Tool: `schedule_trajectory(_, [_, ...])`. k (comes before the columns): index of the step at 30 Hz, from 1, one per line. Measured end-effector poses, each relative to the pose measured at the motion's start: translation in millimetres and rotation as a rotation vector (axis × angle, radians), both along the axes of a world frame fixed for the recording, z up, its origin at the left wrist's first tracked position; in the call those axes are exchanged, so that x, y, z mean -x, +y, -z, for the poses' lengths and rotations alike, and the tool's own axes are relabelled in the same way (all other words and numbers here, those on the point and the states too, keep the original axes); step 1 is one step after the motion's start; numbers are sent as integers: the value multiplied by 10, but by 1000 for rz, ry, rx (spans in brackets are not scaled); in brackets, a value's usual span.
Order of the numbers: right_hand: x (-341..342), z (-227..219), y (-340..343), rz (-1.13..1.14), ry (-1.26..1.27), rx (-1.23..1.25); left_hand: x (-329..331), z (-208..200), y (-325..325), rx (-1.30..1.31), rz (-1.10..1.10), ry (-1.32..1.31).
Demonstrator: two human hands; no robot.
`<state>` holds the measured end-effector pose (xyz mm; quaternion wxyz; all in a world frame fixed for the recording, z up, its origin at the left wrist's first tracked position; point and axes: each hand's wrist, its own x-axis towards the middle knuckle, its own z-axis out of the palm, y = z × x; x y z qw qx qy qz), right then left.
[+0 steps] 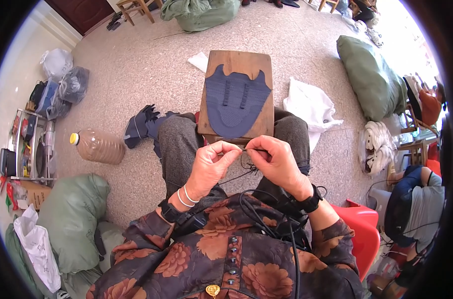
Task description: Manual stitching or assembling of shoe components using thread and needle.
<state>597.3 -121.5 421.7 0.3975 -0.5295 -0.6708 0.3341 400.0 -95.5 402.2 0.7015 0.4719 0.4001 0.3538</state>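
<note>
Both hands meet just in front of the near edge of a wooden block-like stand point(260, 62), between the person's knees. The left hand point(211, 167) and the right hand point(279, 163) each pinch a thin dark cord point(245, 149) between thumb and forefinger, fingertips close together; loose dark strands hang below.

On the stand's worn brown top lies a navy knitted shoe upper point(236, 107), flat, its two pointed ends away from the person and its rounded end reaching the near edge.

The floor point(142, 65) is pale, speckled stone. A white plastic bag point(308, 107) lies crumpled right of the stand; navy fabric pieces point(143, 127) lie by the left knee, near a clear jug point(101, 146) with a yellow cap, tipped on its side. Stuffed green sacks point(371, 74) stand around the room. A metal rack point(35, 144) stands along the left wall, a red plastic chair point(366, 234) shows at the right, and a dark brown door point(82, 12) is at the far left.
</note>
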Motion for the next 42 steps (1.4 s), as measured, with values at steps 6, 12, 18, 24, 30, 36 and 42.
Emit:
schedule_trajectory(6, [21,19,16,-27,-109,-173,-11,5,22,-121,6,67])
schedule_trajectory(12, [18,0,23,-57,-153,-179,11,3,56,-108,46,89])
schedule_trajectory(18, [37,16,44,-65,20,-110,36,24,98,-175,65,94])
schedule_trajectory(24, [17,34,47,-69,121,94,50,10,93,-166,63,95])
schedule_trajectory(30, [20,127,43,-54,233,212,35,21,71,-181,27,91])
schedule_trajectory(36, [63,32,43,-27,52,-45,32,9,65,-59,32,85])
schedule_trajectory(42, [66,74,53,-51,57,-68,17,2,54,106,21,-3])
